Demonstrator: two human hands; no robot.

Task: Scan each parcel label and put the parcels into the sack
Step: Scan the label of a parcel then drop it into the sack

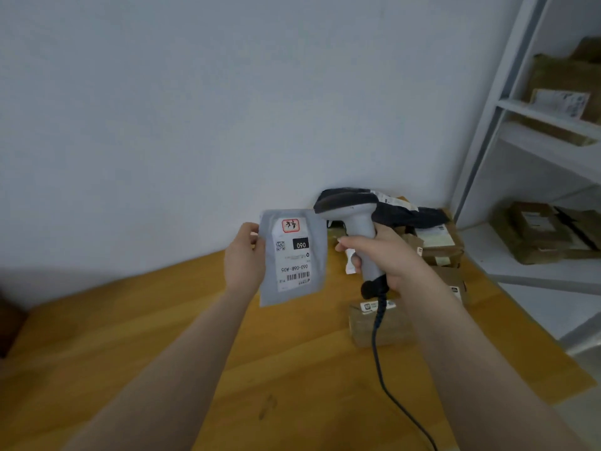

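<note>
My left hand (244, 258) holds a flat grey parcel bag (320, 249) by its left edge, upright above the wooden table (162, 336). Its white label (293, 255) faces me upside down, with a barcode near the bottom. My right hand (387, 255) grips the handle of a grey barcode scanner (356, 216), whose dark head sits just right of the parcel's top edge. The scanner's dark cable (377, 353) hangs down over the table. No sack is in view.
Several brown parcels (435, 242) and a dark bag (413, 214) are piled at the table's far right corner by the wall. A small brown box (380, 327) lies under the cable. A white shelf rack (536, 141) with cardboard parcels stands to the right.
</note>
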